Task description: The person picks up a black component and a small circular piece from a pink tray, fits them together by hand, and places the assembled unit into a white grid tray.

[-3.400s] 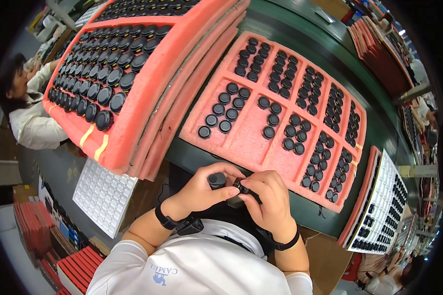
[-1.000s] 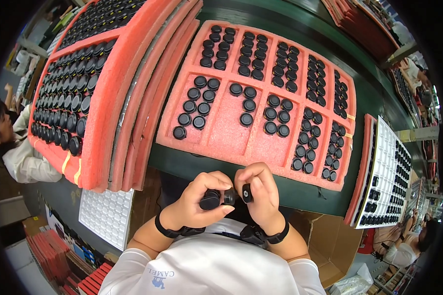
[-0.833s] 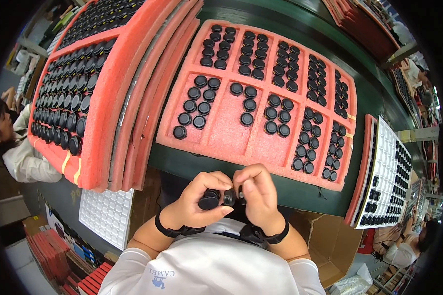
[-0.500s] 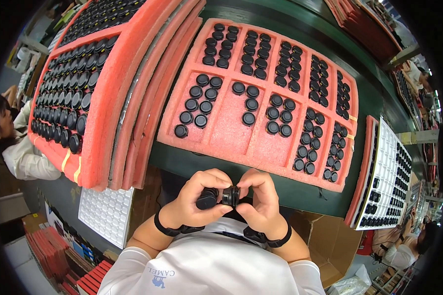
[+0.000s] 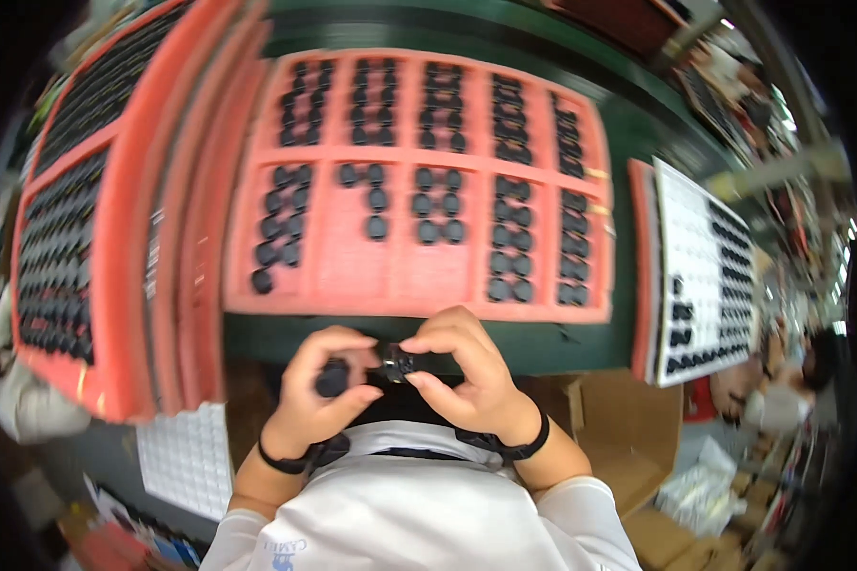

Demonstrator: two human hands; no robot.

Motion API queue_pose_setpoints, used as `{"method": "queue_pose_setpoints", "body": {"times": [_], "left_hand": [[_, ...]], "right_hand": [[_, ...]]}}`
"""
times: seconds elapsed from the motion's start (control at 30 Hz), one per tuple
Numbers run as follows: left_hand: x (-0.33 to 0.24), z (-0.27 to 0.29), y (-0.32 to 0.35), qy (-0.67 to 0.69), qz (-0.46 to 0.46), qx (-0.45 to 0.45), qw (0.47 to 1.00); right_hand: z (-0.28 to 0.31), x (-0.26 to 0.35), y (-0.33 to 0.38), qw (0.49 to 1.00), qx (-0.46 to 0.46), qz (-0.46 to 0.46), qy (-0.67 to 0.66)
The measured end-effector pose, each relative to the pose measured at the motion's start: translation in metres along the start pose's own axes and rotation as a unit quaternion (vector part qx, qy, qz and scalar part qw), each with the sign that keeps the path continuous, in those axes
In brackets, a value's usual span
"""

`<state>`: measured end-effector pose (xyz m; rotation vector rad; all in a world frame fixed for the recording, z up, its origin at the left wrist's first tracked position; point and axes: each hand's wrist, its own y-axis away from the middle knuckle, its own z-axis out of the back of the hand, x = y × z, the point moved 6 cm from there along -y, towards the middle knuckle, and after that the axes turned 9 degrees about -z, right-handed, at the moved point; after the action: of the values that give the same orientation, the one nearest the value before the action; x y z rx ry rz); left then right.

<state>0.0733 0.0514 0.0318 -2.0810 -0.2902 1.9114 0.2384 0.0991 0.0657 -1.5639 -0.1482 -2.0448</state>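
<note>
My right hand pinches a small black cylindrical part, lens-like, between thumb and fingertips. My left hand is curled round a second black part with a round end, resting in the crook of its fingers. The left thumb and fingertips come close to the part in the right hand; blur hides whether they touch it. Both hands are in front of my body, just below the near edge of a pink foam tray. Rows of similar black round parts stand in its compartments.
Tall pink foam trays packed with black parts stand tilted at the left. To the right, a white moulded tray is partly filled with black parts. A cardboard box stands low at the right, and another white tray low at the left.
The view has turned, so the trays appear further left and are smeared. My hands have drawn slightly apart, and the part that was between both hands is now in the right fingertips.
</note>
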Motion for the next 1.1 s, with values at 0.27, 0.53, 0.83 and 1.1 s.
{"method": "queue_pose_setpoints", "body": {"times": [0.27,0.53,0.83,1.1], "left_hand": [[0.018,-0.012,-0.005,-0.011,0.056,0.024,0.998],[0.023,-0.026,-0.011,0.007,0.098,0.050,0.994],[0.012,-0.034,-0.019,-0.014,0.049,0.089,0.995],[0.003,-0.038,-0.026,0.003,-0.012,0.105,0.994]], "right_hand": [[0.163,0.000,0.063,0.907,-0.195,-0.145,0.343],[0.356,-0.032,0.176,0.748,-0.285,-0.308,0.515],[0.375,-0.078,0.187,0.750,-0.254,-0.365,0.489],[0.317,-0.032,0.153,0.751,-0.267,-0.252,0.550]]}}
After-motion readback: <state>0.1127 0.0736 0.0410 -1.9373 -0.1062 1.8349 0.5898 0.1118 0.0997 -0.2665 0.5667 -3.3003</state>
